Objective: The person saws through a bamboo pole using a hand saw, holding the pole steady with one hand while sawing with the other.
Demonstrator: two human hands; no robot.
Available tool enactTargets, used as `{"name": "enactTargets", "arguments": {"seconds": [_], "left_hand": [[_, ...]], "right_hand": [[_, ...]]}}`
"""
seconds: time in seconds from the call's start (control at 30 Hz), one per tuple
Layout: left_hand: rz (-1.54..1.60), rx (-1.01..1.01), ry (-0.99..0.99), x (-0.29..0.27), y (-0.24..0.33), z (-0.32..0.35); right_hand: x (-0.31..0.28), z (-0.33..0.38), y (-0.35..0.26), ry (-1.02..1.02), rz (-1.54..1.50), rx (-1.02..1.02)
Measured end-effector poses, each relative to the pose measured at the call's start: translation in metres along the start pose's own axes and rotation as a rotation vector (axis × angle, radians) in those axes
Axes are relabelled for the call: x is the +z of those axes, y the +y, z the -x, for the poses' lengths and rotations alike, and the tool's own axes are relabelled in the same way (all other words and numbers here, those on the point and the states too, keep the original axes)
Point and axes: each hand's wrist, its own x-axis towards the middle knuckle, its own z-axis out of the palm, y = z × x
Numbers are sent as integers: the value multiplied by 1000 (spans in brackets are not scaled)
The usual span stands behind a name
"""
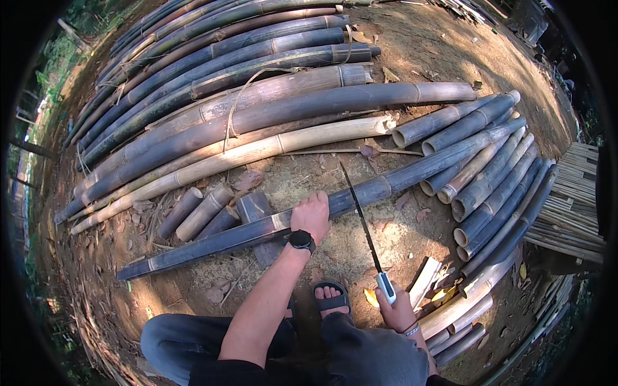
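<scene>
A long dark bamboo pole lies slantwise before me, its left part over a short wooden block and its right end on a stack of cut bamboo. My left hand is closed over the pole near its middle, a black watch on the wrist. In my right hand is the white and grey handle of a hand saw. The saw's thin dark blade points away from me, its far part beside or across the pole right of my left hand; whether it touches, I cannot tell.
Long bamboo poles lie side by side at the far left. Cut bamboo lengths are piled on the right, with a slatted bamboo panel beyond. Short pieces lie left of the block. Dry leaves and sawdust cover the ground around my sandalled foot.
</scene>
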Motion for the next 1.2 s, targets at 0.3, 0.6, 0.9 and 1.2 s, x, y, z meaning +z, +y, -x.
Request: {"name": "enactTargets", "arguments": {"seconds": [0.3, 0.6, 0.9, 1.2], "left_hand": [[-18, 28, 27, -8, -1, -1], [18, 8, -27, -3, 4, -6], [-7, 9, 1, 0, 0, -2], [10, -11, -32, -2, -2, -3]], "right_hand": [[-1, -45, -5, 3, 84, -46], [20, -116, -16, -17, -4, 21], [-13, 30, 19, -61, -90, 164], [-3, -74, -19, -98, 26, 160]]}}
